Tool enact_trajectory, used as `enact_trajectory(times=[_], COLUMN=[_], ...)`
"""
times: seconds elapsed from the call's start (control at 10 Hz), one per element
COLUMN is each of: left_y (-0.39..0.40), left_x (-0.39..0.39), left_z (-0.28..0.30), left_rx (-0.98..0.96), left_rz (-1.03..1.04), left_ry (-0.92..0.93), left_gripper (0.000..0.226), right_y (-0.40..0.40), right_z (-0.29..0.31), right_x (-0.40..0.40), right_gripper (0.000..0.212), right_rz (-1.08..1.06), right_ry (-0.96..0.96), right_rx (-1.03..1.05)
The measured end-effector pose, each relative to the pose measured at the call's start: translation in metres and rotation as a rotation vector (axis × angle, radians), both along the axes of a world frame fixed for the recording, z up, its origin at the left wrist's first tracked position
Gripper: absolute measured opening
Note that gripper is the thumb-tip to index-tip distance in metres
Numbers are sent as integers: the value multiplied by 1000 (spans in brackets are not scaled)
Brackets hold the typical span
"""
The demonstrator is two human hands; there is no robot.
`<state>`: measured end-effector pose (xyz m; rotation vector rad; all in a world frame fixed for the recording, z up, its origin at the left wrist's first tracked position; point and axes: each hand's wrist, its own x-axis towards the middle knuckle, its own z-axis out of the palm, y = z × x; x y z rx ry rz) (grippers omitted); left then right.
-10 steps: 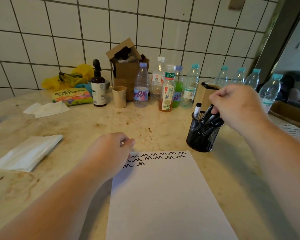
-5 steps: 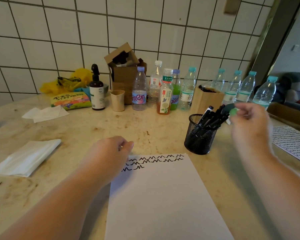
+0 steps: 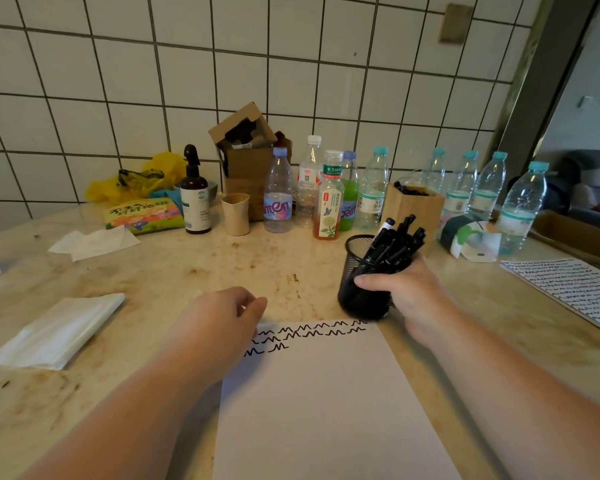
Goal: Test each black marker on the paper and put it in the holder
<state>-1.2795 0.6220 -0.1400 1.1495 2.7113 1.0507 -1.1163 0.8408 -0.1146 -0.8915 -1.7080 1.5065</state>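
Note:
A black mesh holder [image 3: 359, 271] stands on the counter just beyond the top right corner of the white paper [image 3: 326, 403]. Several black markers [image 3: 395, 242] lean in it toward the right. My right hand [image 3: 407, 294] wraps around the holder's right side, thumb across its front. My left hand [image 3: 222, 320] rests with curled fingers on the paper's top left corner, pinning it down. Black squiggles [image 3: 309, 332] run in three short rows along the paper's top edge.
A row of plastic bottles [image 3: 374, 188] lines the back near the tiled wall, with a cardboard box [image 3: 246, 161], a wooden box of markers [image 3: 414, 202] and a paper cup [image 3: 236, 213]. A second scribbled sheet [image 3: 568, 289] lies at the right. Folded tissues [image 3: 56, 330] sit at the left.
My right hand left the top of the markers, swung out to the right, then came down and gripped the holder's side. My left hand stayed on the paper corner.

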Motion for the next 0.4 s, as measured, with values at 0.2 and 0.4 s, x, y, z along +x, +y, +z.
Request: enact_trajectory(times=[0.2, 0.4], left_y=[3, 4], left_x=[-2, -1], left_z=[-4, -5], left_rx=[-47, -38], left_rz=[-14, -26], left_ry=[-14, -18], left_gripper=[22, 17], right_y=[-61, -71], right_z=[-18, -20], right_x=[-30, -22], right_gripper=[84, 93], right_rz=[129, 99], right_ry=[-18, -147], right_rx=[120, 158])
